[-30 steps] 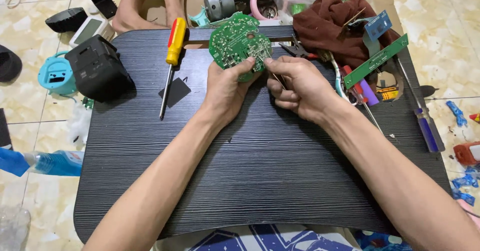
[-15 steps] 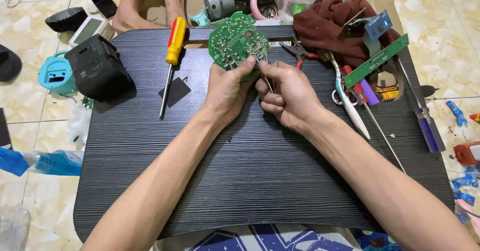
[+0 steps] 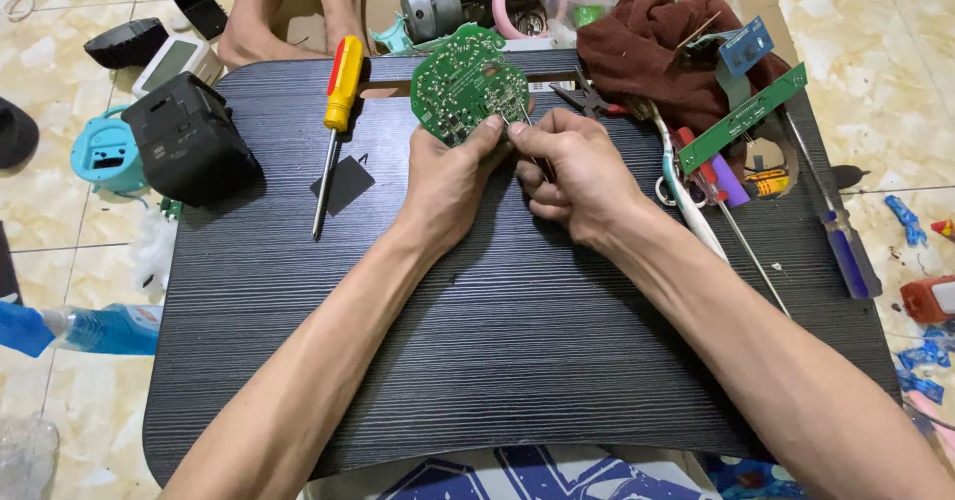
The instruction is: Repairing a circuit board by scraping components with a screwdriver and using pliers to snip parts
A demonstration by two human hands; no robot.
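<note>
The black table (image 3: 497,361) fills most of your view, with your forearms reaching over it toward the far edge. A black box (image 3: 189,137) sits at the far left, a dark red cloth (image 3: 657,52) at the far right, and a yellow-handled screwdriver (image 3: 338,112) lies between them, its shaft pointing toward you.

Your left hand (image 3: 448,187) is closed on the near rim of the round green circuit board (image 3: 468,82), thumb and fingers pinching its edge, and holds it up above the far middle of the table. The board is tilted with its soldered face toward you; being round, it has no real long axis. Judge it light and stiff but fragile: keep your grip on the bare rim, off the solder joints and parts.

Your right hand (image 3: 572,177) is curled shut around a thin metal tool (image 3: 537,162), held like a pen. Its tip points up and left to the board's lower right edge; the exact contact is too small to tell.
</note>
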